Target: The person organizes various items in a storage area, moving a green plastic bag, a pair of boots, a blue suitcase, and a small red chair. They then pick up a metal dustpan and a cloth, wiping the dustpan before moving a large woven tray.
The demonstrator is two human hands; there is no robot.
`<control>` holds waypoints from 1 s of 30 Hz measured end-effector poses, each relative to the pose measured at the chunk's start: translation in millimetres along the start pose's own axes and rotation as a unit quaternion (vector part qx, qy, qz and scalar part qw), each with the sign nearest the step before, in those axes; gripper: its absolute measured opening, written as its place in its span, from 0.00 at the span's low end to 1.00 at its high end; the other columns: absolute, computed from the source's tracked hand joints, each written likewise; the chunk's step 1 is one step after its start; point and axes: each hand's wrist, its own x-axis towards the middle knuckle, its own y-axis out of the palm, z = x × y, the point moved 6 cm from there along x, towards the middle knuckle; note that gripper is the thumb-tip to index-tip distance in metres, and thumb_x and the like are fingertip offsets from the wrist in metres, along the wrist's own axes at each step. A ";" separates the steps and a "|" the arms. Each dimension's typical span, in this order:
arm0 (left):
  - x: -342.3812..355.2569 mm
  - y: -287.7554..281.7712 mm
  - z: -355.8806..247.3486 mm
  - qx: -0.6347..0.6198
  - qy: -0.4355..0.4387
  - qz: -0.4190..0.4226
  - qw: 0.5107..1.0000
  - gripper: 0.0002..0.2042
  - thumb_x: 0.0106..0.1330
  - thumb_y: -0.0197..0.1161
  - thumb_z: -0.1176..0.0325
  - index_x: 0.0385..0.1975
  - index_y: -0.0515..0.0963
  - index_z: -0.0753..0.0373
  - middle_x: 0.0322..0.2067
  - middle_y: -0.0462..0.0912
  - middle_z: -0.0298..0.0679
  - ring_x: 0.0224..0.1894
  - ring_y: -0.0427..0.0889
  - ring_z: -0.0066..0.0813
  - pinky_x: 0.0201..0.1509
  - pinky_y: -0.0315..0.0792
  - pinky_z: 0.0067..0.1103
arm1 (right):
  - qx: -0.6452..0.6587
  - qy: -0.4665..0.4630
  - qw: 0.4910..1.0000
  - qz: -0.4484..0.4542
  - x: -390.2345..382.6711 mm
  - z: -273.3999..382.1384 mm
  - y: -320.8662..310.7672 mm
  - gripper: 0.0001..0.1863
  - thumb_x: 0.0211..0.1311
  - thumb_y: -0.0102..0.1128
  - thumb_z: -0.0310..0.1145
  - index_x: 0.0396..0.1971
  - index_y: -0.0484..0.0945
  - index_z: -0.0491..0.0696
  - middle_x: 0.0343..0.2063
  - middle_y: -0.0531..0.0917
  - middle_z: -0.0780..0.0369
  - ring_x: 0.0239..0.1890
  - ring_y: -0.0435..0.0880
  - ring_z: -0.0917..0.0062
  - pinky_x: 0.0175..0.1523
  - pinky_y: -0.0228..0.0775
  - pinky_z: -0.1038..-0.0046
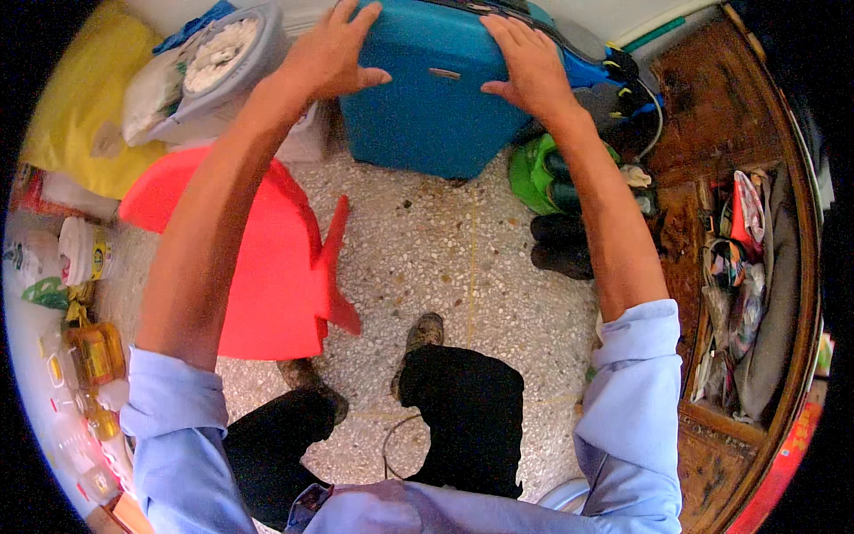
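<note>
A teal-blue suitcase (427,120) stands upright at the far side of the floor, with a small metallic badge on its front. My left hand (334,55) lies at its upper left edge, thumb stretched across the front and fingers toward the top. At the upper right part, my right hand (532,71) rests with its fingers extended and its thumb pointing inward. Both hands are open, on either side of the case. Under my left forearm is a bright red, flat-looking object (267,294), partly hidden; I cannot tell its kind.
A green bag (532,175) and dark shoes (560,245) sit right of the suitcase. An open wooden cabinet (703,209) holding cloth and packets lines the right side. Left are a yellow sack (84,107), a pale tub (262,67) with white contents, and several bottles (98,351).
</note>
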 end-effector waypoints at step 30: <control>48.2 29.3 -47.9 0.041 -0.065 -0.159 0.984 0.43 0.44 0.75 0.57 0.61 0.60 0.62 0.61 0.60 0.49 0.63 0.59 0.52 0.60 0.67 0.40 | -0.028 0.229 0.972 0.044 -16.8 -81.7 4.9 0.48 0.37 0.77 0.40 0.61 0.61 0.47 0.59 0.65 0.51 0.60 0.64 0.54 0.62 0.61 0.59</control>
